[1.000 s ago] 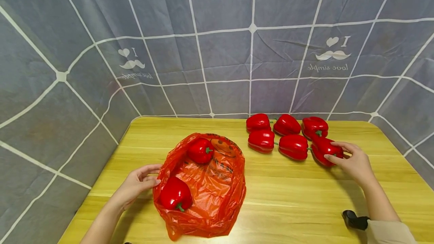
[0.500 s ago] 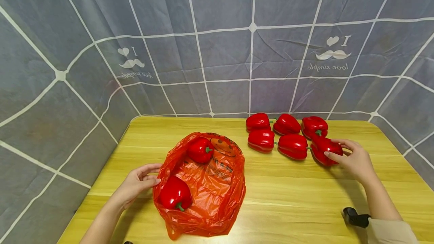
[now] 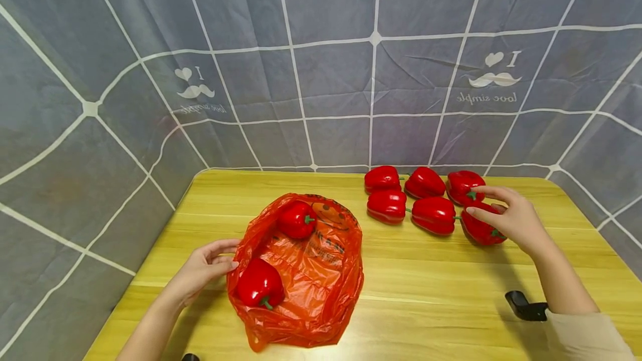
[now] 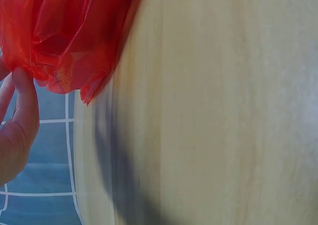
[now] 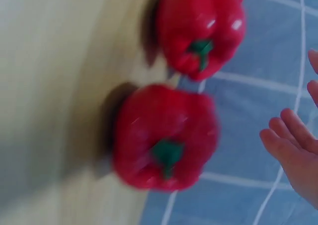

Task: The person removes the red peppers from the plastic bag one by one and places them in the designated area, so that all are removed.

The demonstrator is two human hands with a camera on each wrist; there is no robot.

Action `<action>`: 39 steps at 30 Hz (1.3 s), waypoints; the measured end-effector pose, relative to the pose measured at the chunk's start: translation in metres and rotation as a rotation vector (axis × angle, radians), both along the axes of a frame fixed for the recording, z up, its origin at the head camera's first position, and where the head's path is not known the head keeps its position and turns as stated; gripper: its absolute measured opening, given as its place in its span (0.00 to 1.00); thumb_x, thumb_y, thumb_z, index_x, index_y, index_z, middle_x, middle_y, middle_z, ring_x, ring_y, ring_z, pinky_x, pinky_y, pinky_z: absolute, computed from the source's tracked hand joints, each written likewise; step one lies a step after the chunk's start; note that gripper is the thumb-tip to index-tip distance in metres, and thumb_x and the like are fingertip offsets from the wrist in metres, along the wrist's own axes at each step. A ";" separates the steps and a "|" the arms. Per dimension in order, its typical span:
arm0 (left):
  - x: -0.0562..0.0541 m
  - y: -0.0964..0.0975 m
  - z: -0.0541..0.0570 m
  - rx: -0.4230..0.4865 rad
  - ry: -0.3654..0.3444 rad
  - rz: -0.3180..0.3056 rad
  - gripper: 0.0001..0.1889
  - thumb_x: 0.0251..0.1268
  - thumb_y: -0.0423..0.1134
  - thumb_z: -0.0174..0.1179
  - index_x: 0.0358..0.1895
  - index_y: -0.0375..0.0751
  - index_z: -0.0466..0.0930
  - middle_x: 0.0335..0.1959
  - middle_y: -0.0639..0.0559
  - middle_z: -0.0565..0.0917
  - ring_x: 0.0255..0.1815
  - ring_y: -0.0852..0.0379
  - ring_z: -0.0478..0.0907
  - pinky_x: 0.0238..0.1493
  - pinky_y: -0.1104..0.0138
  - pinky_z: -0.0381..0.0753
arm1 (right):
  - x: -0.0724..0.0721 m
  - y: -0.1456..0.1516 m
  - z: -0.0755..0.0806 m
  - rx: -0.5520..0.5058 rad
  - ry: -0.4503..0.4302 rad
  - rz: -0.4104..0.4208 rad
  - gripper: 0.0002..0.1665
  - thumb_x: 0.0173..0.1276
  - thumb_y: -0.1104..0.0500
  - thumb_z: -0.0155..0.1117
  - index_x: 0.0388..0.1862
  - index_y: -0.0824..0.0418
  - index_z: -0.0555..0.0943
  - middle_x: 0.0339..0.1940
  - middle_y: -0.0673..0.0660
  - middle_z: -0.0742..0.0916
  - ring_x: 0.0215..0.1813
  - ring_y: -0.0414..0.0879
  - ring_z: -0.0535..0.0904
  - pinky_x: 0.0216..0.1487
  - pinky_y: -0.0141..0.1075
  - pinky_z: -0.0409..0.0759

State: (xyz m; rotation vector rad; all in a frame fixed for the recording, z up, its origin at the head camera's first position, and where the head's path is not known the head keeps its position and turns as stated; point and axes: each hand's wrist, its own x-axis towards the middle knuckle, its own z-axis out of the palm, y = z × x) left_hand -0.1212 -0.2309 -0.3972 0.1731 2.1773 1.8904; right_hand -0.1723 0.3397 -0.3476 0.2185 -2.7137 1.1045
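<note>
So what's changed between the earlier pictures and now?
The right hand has let go of the front-right pepper and lifted slightly leftward, fingers open. Unchanged: the left hand holding the rim of the red bag, the two peppers inside and the other five peppers on the table.

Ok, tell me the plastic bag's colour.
The plastic bag is orange-red, seen best in the head view.

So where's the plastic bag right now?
In the head view, the plastic bag sits left of centre on the table, its left edge held by the left hand, with six loose peppers farther right and back.
</note>
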 end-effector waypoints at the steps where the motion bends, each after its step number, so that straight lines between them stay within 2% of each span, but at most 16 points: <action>1: 0.000 0.000 0.000 0.000 0.000 0.002 0.27 0.59 0.25 0.58 0.61 0.17 0.60 0.46 0.50 0.78 0.40 0.60 0.79 0.40 0.70 0.80 | -0.002 -0.004 0.003 -0.012 -0.011 0.021 0.28 0.59 0.54 0.69 0.55 0.65 0.75 0.54 0.61 0.76 0.52 0.44 0.70 0.40 0.14 0.70; 5: 0.000 0.000 -0.001 0.006 -0.002 0.005 0.27 0.59 0.26 0.58 0.60 0.17 0.60 0.45 0.51 0.78 0.40 0.60 0.79 0.40 0.70 0.80 | -0.009 -0.024 0.013 -0.069 -0.048 0.115 0.27 0.60 0.54 0.68 0.56 0.63 0.75 0.54 0.53 0.77 0.49 0.33 0.70 0.44 0.15 0.70; 6: 0.000 0.000 -0.001 0.006 -0.001 0.005 0.27 0.59 0.26 0.58 0.60 0.17 0.61 0.45 0.51 0.79 0.40 0.60 0.79 0.40 0.70 0.80 | -0.011 -0.030 0.015 -0.087 -0.062 0.138 0.26 0.60 0.55 0.67 0.56 0.62 0.75 0.54 0.53 0.77 0.49 0.33 0.71 0.45 0.16 0.70; 8: 0.000 0.000 -0.001 0.007 -0.001 0.007 0.27 0.59 0.25 0.58 0.60 0.17 0.61 0.45 0.52 0.79 0.40 0.60 0.79 0.40 0.70 0.80 | -0.014 -0.040 0.019 -0.126 -0.095 0.187 0.27 0.61 0.55 0.67 0.58 0.62 0.74 0.56 0.54 0.76 0.52 0.38 0.73 0.47 0.18 0.70; 12: 0.000 0.000 -0.002 0.009 0.002 0.003 0.26 0.59 0.25 0.58 0.60 0.18 0.61 0.44 0.53 0.79 0.40 0.60 0.79 0.39 0.70 0.80 | -0.019 -0.061 0.025 -0.170 -0.165 0.247 0.29 0.61 0.55 0.66 0.60 0.61 0.73 0.59 0.58 0.75 0.57 0.54 0.73 0.51 0.22 0.72; 16: -0.001 0.000 -0.001 0.012 0.004 -0.005 0.26 0.59 0.25 0.58 0.60 0.18 0.62 0.44 0.53 0.79 0.40 0.60 0.79 0.39 0.70 0.80 | -0.025 -0.083 0.025 -0.210 -0.215 0.288 0.30 0.59 0.53 0.68 0.59 0.61 0.73 0.58 0.59 0.77 0.58 0.57 0.73 0.52 0.31 0.75; 19: 0.000 0.000 -0.001 0.013 0.010 -0.008 0.26 0.59 0.25 0.57 0.60 0.18 0.61 0.44 0.53 0.79 0.40 0.60 0.79 0.39 0.70 0.80 | -0.030 -0.101 0.021 -0.249 -0.212 0.339 0.28 0.58 0.55 0.70 0.56 0.62 0.75 0.56 0.58 0.78 0.58 0.55 0.74 0.55 0.40 0.75; 22: 0.000 -0.001 0.000 0.013 0.015 -0.011 0.26 0.60 0.25 0.57 0.60 0.18 0.62 0.44 0.54 0.79 0.40 0.60 0.79 0.39 0.69 0.80 | -0.033 -0.117 0.018 -0.282 -0.193 0.395 0.27 0.56 0.58 0.71 0.55 0.62 0.77 0.55 0.57 0.79 0.57 0.56 0.74 0.57 0.44 0.73; 25: 0.001 -0.001 0.000 0.019 0.018 -0.012 0.26 0.60 0.25 0.57 0.60 0.18 0.62 0.44 0.54 0.79 0.40 0.60 0.79 0.39 0.70 0.80 | -0.034 -0.132 0.019 -0.327 -0.216 0.435 0.26 0.56 0.59 0.71 0.54 0.60 0.77 0.54 0.57 0.79 0.56 0.57 0.74 0.53 0.42 0.76; 29: 0.000 0.000 0.000 0.021 0.014 -0.009 0.26 0.60 0.25 0.57 0.60 0.17 0.61 0.44 0.54 0.79 0.40 0.59 0.79 0.40 0.70 0.80 | -0.034 -0.148 0.022 -0.338 -0.228 0.464 0.26 0.55 0.59 0.72 0.53 0.59 0.78 0.53 0.56 0.80 0.55 0.52 0.75 0.52 0.41 0.78; 35: 0.000 0.000 0.000 0.025 0.014 -0.014 0.25 0.60 0.25 0.57 0.59 0.19 0.63 0.44 0.54 0.79 0.40 0.59 0.79 0.39 0.70 0.80 | -0.038 -0.170 0.021 -0.308 -0.177 0.530 0.25 0.55 0.62 0.71 0.53 0.62 0.78 0.53 0.59 0.79 0.55 0.52 0.74 0.57 0.45 0.73; 39: 0.000 0.000 0.000 0.014 0.016 -0.014 0.25 0.60 0.25 0.57 0.60 0.18 0.62 0.44 0.53 0.79 0.40 0.59 0.79 0.39 0.70 0.80 | -0.041 -0.184 0.020 -0.325 -0.178 0.578 0.26 0.54 0.62 0.72 0.53 0.64 0.78 0.53 0.57 0.80 0.55 0.53 0.74 0.59 0.46 0.72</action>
